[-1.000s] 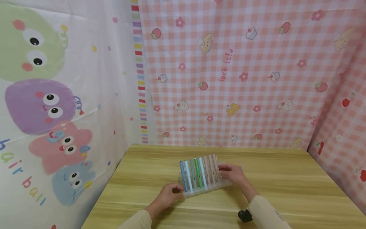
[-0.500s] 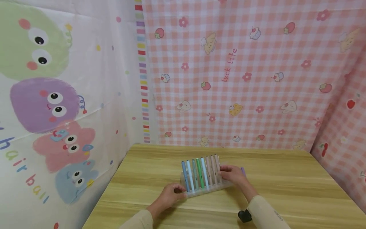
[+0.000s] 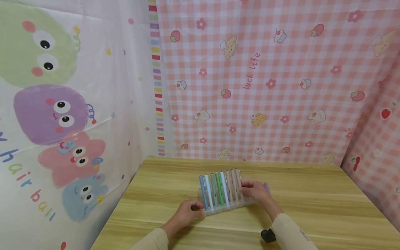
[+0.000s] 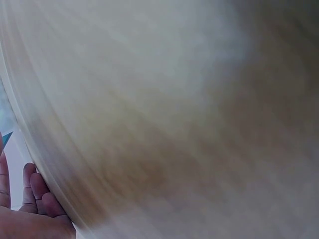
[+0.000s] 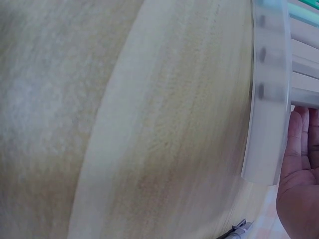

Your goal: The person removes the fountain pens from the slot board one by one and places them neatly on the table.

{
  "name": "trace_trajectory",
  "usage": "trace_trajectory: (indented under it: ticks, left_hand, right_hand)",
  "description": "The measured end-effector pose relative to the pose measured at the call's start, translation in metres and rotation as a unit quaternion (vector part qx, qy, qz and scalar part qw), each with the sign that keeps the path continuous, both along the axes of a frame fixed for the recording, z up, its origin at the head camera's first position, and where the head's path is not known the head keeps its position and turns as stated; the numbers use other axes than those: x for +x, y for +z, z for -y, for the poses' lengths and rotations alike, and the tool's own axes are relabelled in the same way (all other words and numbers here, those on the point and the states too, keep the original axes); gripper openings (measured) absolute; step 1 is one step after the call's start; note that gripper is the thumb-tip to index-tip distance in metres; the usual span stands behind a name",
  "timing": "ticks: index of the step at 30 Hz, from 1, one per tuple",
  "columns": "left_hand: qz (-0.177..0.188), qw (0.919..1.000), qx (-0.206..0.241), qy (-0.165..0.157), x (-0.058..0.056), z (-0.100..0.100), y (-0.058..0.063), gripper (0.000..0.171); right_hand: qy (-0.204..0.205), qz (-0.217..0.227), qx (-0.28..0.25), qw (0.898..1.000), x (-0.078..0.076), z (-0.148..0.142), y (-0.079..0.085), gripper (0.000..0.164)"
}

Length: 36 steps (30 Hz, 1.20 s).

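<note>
A clear pen rack (image 3: 218, 209) stands on the wooden table, holding several upright pens in a row. From the left they run dark blue (image 3: 203, 191), light blue, grey-green, green (image 3: 220, 189), light blue, then three pinkish-brown ones. My left hand (image 3: 187, 211) grips the rack's left end between thumb and fingers. At the other end my right hand (image 3: 256, 191) pinches the rightmost pinkish-brown pen (image 3: 239, 182). In the right wrist view, the right hand's fingers (image 5: 300, 134) reach that pen (image 5: 303, 97) just above the rack (image 5: 269, 144).
A purple pen-like stick (image 3: 267, 188) shows behind my right wrist. A black object (image 3: 268, 236) sits beside the right sleeve. Patterned cloths hang behind the table (image 3: 312, 208) and along both sides. Mostly tabletop (image 4: 164, 129) fills the left wrist view.
The head view has shifted slightly, so the scene sits a little further right. More of the purple stick shows. Both hands stay in place at the rack and pen.
</note>
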State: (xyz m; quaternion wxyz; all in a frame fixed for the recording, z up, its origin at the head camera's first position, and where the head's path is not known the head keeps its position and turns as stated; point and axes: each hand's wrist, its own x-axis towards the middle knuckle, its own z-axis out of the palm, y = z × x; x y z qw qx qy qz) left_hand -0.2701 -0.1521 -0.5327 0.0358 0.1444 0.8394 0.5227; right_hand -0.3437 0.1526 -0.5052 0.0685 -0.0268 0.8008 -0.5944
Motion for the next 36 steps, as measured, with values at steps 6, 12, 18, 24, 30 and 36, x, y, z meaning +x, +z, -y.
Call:
trace_trajectory:
  ticks: [6, 12, 18, 24, 30, 36]
  left_hand:
    - [0.000, 1.0000, 0.008, 0.000, 0.000, 0.000, 0.000, 0.014]
    - [0.010, 0.9999, 0.004, 0.007, 0.001, -0.001, 0.002, 0.014]
    - [0.006, 0.9999, 0.000, 0.008, 0.001, -0.001, 0.002, 0.014]
    - [0.004, 0.9999, -0.002, 0.011, 0.000, -0.001, 0.001, 0.014]
    - [0.003, 0.9999, -0.004, 0.010, 0.000, -0.002, 0.001, 0.013]
    - [0.007, 0.9999, -0.004, 0.011, -0.001, -0.001, -0.002, 0.013]
  right_hand:
    - [-0.002, 0.000, -0.002, 1.000, 0.000, -0.001, 0.000, 0.029]
    - [-0.016, -0.009, -0.036, 0.999, 0.001, 0.000, 0.001, 0.023]
    - [-0.037, -0.018, -0.083, 0.996, 0.002, 0.001, 0.009, 0.023]
    - [-0.024, -0.009, -0.095, 0.995, 0.005, -0.007, 0.020, 0.033]
    - [-0.012, -0.004, -0.089, 0.996, 0.008, -0.028, 0.026, 0.042]
    - [0.001, -0.004, -0.083, 0.997, 0.010, -0.057, 0.027, 0.054]
